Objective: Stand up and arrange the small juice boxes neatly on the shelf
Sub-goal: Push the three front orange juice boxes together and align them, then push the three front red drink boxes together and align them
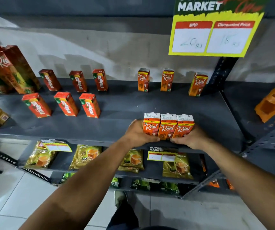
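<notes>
My left hand (pixel 137 132) and right hand (pixel 191 138) squeeze three small orange Real juice cartons (pixel 168 126) together upright near the dark grey metal shelf's (pixel 125 113) front edge, while three matching cartons (pixel 167 80) behind stand unevenly spaced, needing alignment.

Six small Real juice boxes (pixel 168 126) stand on the grey shelf (pixel 120 112), three at the front and three at the back, alongside six Maaza cartons (pixel 90 105) and two tall Real cartons (pixel 8 68).
</notes>
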Motion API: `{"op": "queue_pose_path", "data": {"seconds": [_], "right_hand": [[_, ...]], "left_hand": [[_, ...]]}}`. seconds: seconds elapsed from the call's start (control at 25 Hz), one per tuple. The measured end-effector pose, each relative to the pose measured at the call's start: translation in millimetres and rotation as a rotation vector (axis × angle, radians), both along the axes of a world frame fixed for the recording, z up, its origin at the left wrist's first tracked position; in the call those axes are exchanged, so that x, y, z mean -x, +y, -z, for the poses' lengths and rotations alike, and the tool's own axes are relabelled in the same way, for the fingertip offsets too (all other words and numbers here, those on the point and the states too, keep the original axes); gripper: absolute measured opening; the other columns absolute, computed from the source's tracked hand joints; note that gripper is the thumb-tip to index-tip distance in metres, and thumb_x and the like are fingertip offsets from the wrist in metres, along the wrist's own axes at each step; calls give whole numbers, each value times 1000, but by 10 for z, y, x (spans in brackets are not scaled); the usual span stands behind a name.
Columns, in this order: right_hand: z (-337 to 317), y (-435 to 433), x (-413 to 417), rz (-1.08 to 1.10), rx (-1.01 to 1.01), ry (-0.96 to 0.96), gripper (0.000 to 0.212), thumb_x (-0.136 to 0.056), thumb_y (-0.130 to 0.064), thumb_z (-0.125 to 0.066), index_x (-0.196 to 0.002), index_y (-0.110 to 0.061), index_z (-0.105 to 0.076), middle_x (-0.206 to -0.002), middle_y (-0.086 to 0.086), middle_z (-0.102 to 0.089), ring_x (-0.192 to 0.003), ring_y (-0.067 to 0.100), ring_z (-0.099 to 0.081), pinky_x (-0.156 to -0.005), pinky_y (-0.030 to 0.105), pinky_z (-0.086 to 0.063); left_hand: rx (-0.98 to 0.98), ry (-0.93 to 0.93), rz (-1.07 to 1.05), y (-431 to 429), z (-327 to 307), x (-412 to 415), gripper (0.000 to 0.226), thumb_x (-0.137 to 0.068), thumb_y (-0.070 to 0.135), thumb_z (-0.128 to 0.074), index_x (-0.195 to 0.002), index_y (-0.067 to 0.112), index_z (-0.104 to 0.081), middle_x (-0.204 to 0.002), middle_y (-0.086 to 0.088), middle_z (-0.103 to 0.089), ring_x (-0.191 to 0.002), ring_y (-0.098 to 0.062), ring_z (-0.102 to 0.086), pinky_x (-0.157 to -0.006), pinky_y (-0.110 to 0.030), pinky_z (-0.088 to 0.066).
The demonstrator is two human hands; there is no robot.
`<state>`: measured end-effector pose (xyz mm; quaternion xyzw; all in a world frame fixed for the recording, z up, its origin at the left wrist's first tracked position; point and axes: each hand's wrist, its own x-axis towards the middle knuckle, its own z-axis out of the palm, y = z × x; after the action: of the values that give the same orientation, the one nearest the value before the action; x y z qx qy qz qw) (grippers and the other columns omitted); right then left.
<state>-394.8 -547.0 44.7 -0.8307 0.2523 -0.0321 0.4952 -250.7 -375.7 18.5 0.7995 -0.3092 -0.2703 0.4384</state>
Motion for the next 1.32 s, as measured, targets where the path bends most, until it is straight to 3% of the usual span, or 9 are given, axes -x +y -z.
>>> {"op": "queue_pose_path", "data": {"seconds": [0.32,0.48,0.72,0.8,0.88,0.96,1.08,1.2,1.32], "right_hand": [[14,-6,33,-14,18,34,36,-66,-9,-86,-84,-30,-62,-86,-12,-63,-78,1,-57,-68,17,-43],[56,-21,29,5,33,41,38,-65,-12,-87,-87,-31,-63,-92,-6,-66,-90,14,-63,-84,27,-47],[104,-30,60,12,86,51,41,-63,-20,-88,-88,-37,-60,-95,-7,-65,-102,21,-64,-91,33,-48],[85,-34,99,-12,117,39,63,-59,-22,-90,-113,-33,-58,-106,-7,-62,-112,20,-60,-94,32,-45],[58,-38,209,-5,85,-20,116,-56,-19,-92,-149,-25,-23,-127,-11,-50,-124,11,-46,-100,28,-35],[83,-7,439,79,57,-115,138,-53,-25,-93,-152,-28,3,-140,-14,-31,-130,5,-30,-105,29,-25],[313,86,861,212,174,-304,117,-53,-51,-80,-146,-40,-10,-147,-7,-30,-130,6,-35,-106,23,-29],[527,321,1050,157,398,-440,51,-74,-53,-66,-120,-44,-45,-115,8,-59,-102,8,-54,-92,13,-43],[570,836,863,-147,446,-460,23,-85,-46,-61,-102,-30,-62,-95,-11,-61,-85,2,-58,-73,26,-51]], "left_hand": [[-30,8,8,15,-85,42,49,-58,23,-93,-98,30,-67,-97,7,-73,-91,-7,-68,-92,-37,-54],[-23,-6,20,25,-104,33,46,-59,22,-92,-87,37,-59,-93,11,-68,-89,-4,-64,-91,-33,-52],[-42,-149,35,40,23,15,67,-47,52,-88,-107,39,-59,-103,14,-67,-108,-15,-58,-99,-45,-47],[-14,-119,45,57,13,1,89,-45,49,-90,-122,36,-49,-115,12,-62,-113,-14,-56,-99,-45,-48],[40,-29,88,129,-19,-28,113,-49,32,-95,-141,32,-29,-131,7,-53,-121,-13,-52,-105,-40,-44],[81,-8,86,304,-23,-78,131,-49,30,-96,-150,30,-13,-143,10,-43,-128,-8,-43,-108,-28,-36],[197,-60,3,754,15,-142,127,-43,47,-93,-148,24,-24,-141,13,-45,-128,-1,-43,-103,-12,-33],[379,-202,-212,1358,95,-268,88,-51,53,-89,-124,24,-51,-124,0,-62,-119,-12,-57,-103,-28,-42],[484,-331,-488,1939,61,-457,57,-61,38,-90,-104,27,-54,-110,-6,-64,-107,-13,-62,-97,-31,-47]]}}
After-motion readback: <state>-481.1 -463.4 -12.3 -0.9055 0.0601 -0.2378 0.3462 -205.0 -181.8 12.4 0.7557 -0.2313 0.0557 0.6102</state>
